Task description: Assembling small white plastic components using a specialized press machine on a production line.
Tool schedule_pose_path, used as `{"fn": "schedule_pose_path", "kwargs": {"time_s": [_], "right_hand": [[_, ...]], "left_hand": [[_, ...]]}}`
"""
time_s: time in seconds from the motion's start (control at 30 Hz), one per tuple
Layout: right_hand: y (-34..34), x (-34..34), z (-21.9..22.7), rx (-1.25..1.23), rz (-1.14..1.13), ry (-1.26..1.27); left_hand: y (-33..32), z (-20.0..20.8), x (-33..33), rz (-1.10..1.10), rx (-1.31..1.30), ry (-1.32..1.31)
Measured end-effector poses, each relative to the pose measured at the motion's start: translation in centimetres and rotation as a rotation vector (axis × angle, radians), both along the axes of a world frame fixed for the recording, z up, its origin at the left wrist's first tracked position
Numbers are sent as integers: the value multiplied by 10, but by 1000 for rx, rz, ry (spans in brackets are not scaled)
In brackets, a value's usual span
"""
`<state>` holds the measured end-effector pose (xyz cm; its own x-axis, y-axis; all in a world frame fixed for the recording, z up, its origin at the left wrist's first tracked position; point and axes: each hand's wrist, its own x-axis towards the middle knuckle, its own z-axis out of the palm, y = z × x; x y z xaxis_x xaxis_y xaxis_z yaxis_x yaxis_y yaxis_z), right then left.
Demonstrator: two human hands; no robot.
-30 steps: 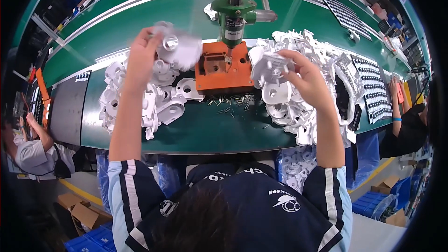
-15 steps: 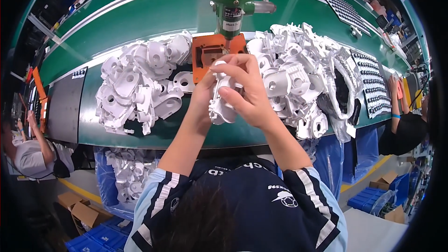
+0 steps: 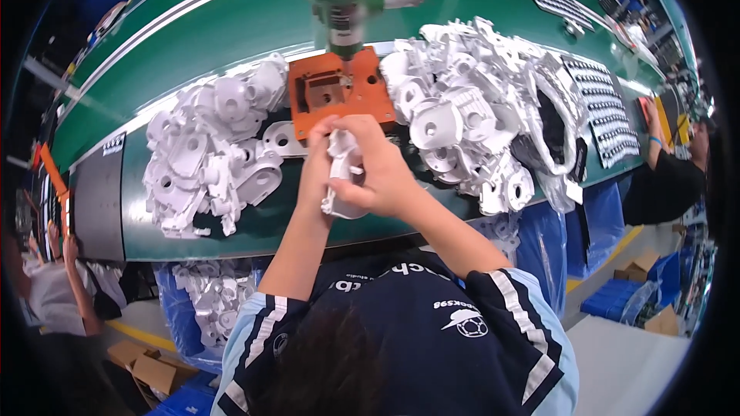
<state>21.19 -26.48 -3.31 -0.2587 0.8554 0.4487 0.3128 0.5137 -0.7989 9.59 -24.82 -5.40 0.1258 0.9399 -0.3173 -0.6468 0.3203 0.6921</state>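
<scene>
Between my two hands is a white moulded plastic part point(image 3: 344, 177), held upright above the near part of the green bench. My left hand point(image 3: 317, 166) is closed along its left side, the fingers largely hidden behind the part. My right hand point(image 3: 374, 169) wraps it from the right, with the thumb across its lower front. Just beyond my hands stands an orange fixture block point(image 3: 308, 81) with a recess, under a green hand press point(image 3: 344, 8). Nothing white sits in the recess.
Piles of similar white plastic parts lie left point(image 3: 189, 154) and right point(image 3: 462, 100) of the fixture. A tray of small dark-and-white pieces point(image 3: 605, 112) lies farther right. Blue-lined bins point(image 3: 181, 308) stand under the front edge. Co-workers sit at both sides.
My hands have come slightly left and lower in view, turning the white part. The view has shifted, and more of the orange fixture shows.
</scene>
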Motion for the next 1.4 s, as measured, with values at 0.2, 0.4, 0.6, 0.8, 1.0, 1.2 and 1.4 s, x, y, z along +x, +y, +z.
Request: {"fn": "schedule_pose_path", "kwargs": {"time_s": [0.2, 0.4, 0.6, 0.8, 1.0, 1.2, 1.4], "right_hand": [[-1, 23, -1, 34, -311, 9], [-8, 69, 21, 247, -340, -75], [-15, 229, 38, 122, -1161, -341], [-13, 312, -61, -269, -1269, -860], [-17, 305, -48, -274, -1257, -805], [-10, 315, -48, -253, -1239, -790], [-10, 325, -40, -106, -1243, -607]], "left_hand": [[-15, 22, -22, -245, 430, 524], [-2, 37, -14, -191, 733, 790], [57, 38, -37, 47, 1124, 1567], [101, -20, -45, -14, 1353, 1764], [91, -9, -33, 33, 1371, 1627], [95, -1, -32, -22, 1437, 1529], [104, -18, -39, -77, 1359, 1575]]}}
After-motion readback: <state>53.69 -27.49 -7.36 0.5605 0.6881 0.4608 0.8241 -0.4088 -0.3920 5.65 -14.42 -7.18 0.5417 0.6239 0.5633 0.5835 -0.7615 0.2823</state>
